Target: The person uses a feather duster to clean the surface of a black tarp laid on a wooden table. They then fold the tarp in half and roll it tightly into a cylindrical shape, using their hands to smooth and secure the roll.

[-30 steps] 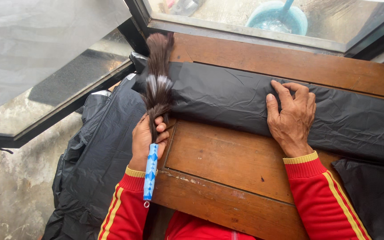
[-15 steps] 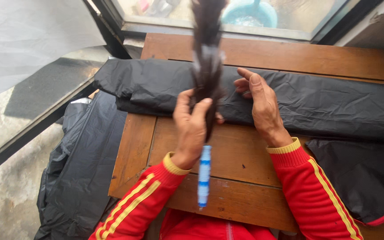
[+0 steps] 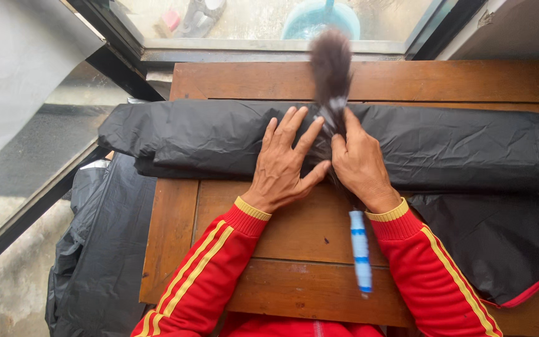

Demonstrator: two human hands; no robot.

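Down past the left edge of the desk (image 3: 176, 249), one sheet of black plastic (image 3: 104, 249) hangs toward the floor, seemingly draped there to stay out of the way. Across the far half of the desk lies one long roll of black plastic (image 3: 456, 146), running nearly from the left edge to the right edge, flat enough to stay put without being pinned.

The left hand (image 3: 285, 162) lies on the near side of the roll, about midway along it; its grip is spread wide, palm down and fingers fanned, closed on nothing, apparently pressing the plastic smooth. Just beside it, thumbs almost touching, the right hand (image 3: 360, 165) has its grip wrapped tight around one feather duster (image 3: 332, 68). The dark feather head sticks up over the roll toward the far edge, and the blue-and-white handle (image 3: 360, 249) trails back toward the near edge, blurred as if in motion.

At the near right corner, another black piece with red trim (image 3: 500, 249) lies flat, partly tucked under the roll.

Counted: two hands, one duster, one roll, two loose black pieces.
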